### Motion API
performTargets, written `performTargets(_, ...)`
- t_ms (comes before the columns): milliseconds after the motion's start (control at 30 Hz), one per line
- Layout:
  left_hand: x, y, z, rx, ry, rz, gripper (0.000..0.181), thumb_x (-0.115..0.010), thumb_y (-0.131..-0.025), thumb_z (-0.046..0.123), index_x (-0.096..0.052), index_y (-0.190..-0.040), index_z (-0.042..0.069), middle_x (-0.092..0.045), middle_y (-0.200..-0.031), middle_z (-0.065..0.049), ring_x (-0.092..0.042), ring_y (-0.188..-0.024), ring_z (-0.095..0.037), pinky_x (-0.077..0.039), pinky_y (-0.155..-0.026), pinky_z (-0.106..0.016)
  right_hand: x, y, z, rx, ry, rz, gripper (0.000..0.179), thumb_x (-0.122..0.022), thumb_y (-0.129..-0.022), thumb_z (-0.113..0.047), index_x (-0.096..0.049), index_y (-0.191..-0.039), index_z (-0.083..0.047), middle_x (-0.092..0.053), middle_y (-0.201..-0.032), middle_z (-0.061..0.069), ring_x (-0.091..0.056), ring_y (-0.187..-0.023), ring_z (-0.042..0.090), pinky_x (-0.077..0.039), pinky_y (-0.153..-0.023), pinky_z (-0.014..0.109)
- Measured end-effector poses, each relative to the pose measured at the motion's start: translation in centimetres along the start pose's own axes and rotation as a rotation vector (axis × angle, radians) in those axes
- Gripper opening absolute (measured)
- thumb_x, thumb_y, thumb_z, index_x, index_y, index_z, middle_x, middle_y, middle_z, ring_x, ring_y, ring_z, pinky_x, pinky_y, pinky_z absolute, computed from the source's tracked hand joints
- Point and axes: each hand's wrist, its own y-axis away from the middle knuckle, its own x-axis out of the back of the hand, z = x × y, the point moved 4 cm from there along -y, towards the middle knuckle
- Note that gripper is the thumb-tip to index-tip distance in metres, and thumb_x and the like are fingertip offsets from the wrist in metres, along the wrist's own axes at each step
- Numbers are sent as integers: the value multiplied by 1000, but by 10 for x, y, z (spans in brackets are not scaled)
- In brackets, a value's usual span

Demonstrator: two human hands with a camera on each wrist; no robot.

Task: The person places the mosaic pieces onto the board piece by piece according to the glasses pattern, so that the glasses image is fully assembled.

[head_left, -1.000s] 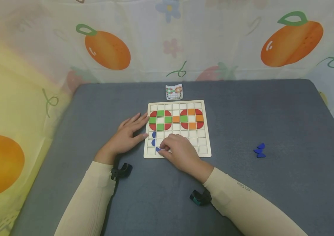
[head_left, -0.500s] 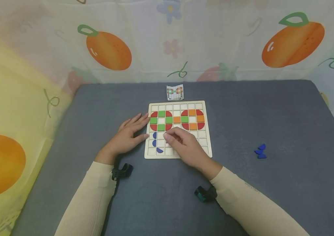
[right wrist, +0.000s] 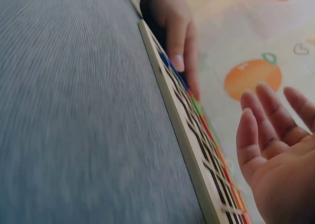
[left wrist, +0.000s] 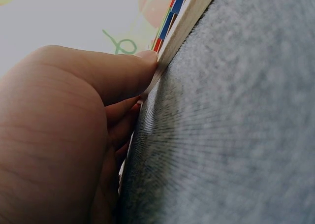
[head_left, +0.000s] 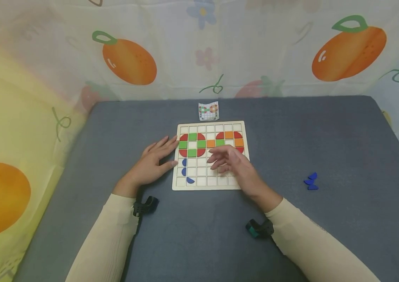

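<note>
A square wooden grid board lies on the table with red, green and orange tiles forming two rounded rings joined by an orange square. Three blue half-round pieces sit at its lower left, the lowest blue piece slightly tilted. My left hand lies with fingers spread, thumb and fingertips at the board's left edge; the left wrist view shows the thumb against that edge. Over the board's right part hovers my right hand, fingers loosely bent and holding nothing, as the right wrist view also shows. It hides several cells.
Several loose blue half-round pieces lie in a small group on the table to the right. A small printed pattern card stands behind the board. A fruit-print cloth hangs along the table's back edge.
My right hand has let go of the lowest blue piece, lifted off and moved to the right, its fingers loosening. The left hand has stayed at the board's edge.
</note>
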Motion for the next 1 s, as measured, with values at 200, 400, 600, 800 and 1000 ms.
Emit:
performTargets(200,-1,0,-1,7,-5,2,76,-70,-107,35,-35,-172,17,-25,-178,7,-10,-165,-21,-2,-128,-55,22,12,-2,61,-81,-3,77,-35,-116,-57,-53,-143,13,-66,-127,27,-66,-108,38,-56,-90,43)
performTargets(400,-1,0,-1,0,-2,9,76,-70,-107,34,-35,-172,16,-25,-178,4,-11,-166,-24,-2,-128,-56,46,25,-3,88,-78,7,76,-37,-115,-61,-54,-146,7,-65,-127,29,-66,-110,37,-54,-91,42)
performTargets(600,-1,0,-1,6,-2,3,76,-69,-108,36,-34,-172,17,-25,-178,5,-10,-166,-23,-2,-128,-55,69,40,-6,89,-54,44,72,-38,-115,-59,-56,-147,3,-64,-128,29,-66,-111,35,-53,-91,39)
performTargets(800,-2,-1,-3,6,-10,1,76,-68,-108,37,-34,-173,19,-24,-178,8,-9,-165,-21,-2,-128,-54,93,55,-9,110,-56,76,71,-40,-116,-53,-54,-147,9,-66,-127,27,-67,-112,33,-52,-92,38)
performTargets(1000,-3,-1,-3,15,-17,-2,76,-68,-107,37,-34,-173,19,-24,-178,8,-8,-165,-20,-2,-128,-54,116,71,-15,155,-96,82,60,-38,-118,-43,-56,-148,6,-69,-128,22,-67,-112,31,-52,-93,36)
